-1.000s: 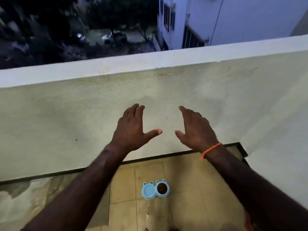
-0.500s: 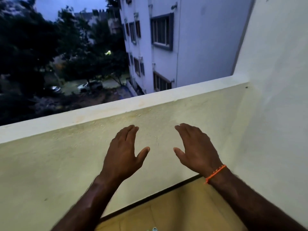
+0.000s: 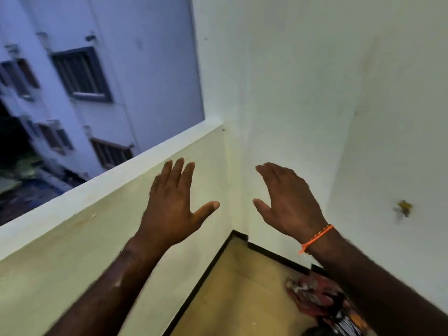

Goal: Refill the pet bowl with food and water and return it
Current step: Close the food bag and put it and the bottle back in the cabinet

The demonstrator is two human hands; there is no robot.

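2 empty hands, left hand (image 3: 173, 202) and right hand (image 3: 288, 202), fingers spread; no pet bowl visible, so progress is unclear.

No readable text or signs anywhere.

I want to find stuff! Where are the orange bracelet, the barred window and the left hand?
orange bracelet (image 3: 316, 238): head view, band on wrist.
barred window (image 3: 81, 73): head view, its bars.
left hand (image 3: 173, 204): head view, back of hand.

Both hands raised w/ fingers straight, holding nothing: left hand (image 3: 174, 204), right hand (image 3: 288, 204), apart, backs to camera. Orange wristband (image 3: 316, 238) on right wrist. Behind: parapet wall (image 3: 72, 238), white corner wall (image 3: 303, 93). Tiled floor (image 3: 242, 287) below.
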